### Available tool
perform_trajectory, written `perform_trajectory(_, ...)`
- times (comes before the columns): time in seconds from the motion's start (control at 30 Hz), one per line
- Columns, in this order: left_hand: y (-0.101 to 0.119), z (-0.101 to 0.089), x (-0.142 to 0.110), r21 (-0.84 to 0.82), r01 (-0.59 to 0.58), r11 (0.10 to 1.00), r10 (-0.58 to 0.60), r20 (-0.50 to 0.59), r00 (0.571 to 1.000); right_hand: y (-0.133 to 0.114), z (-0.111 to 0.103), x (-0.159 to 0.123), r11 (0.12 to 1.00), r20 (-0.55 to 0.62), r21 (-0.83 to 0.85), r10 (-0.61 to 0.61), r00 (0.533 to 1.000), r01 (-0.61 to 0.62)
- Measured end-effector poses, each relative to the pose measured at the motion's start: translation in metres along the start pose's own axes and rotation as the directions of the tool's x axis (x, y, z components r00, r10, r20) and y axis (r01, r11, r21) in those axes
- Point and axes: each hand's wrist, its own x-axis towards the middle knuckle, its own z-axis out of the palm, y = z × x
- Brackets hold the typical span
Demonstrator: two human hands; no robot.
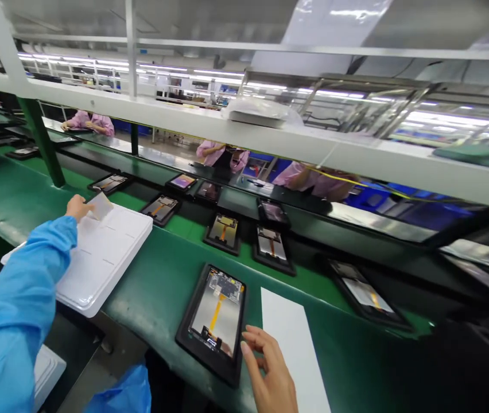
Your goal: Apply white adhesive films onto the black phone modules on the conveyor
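Open-backed tablet [218, 318] lies on the green counter [154, 287] just left of the loosely curled, slightly parted fingers of the right hand [272, 370], long axis running away; the left hand [79, 209], farther off, pinches a thin sheet [103, 207].

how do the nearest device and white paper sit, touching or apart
Apart: the head view shows green bench between the device and the white paper.
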Motion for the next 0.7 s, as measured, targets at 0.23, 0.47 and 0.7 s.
perform_trajectory(0.23,0.017,0.032,-0.166,-0.691,0.16,0.705,0.062,0.285,0.957,-0.041,0.016,-0.009,0.965,-0.048,0.014,-0.263,0.964,0.264)
perform_trajectory(0.47,0.019,0.089,-0.366,-0.543,0.661,0.518,-0.049,0.753,0.657,-0.042,0.017,-0.026,0.845,0.114,-0.272,-0.447,0.887,0.461)
perform_trajectory(0.7,0.036,0.104,-0.42,-0.431,0.725,0.537,0.022,0.867,0.499,-0.011,-0.017,-0.051,0.773,0.227,-0.395,-0.442,0.868,0.497)
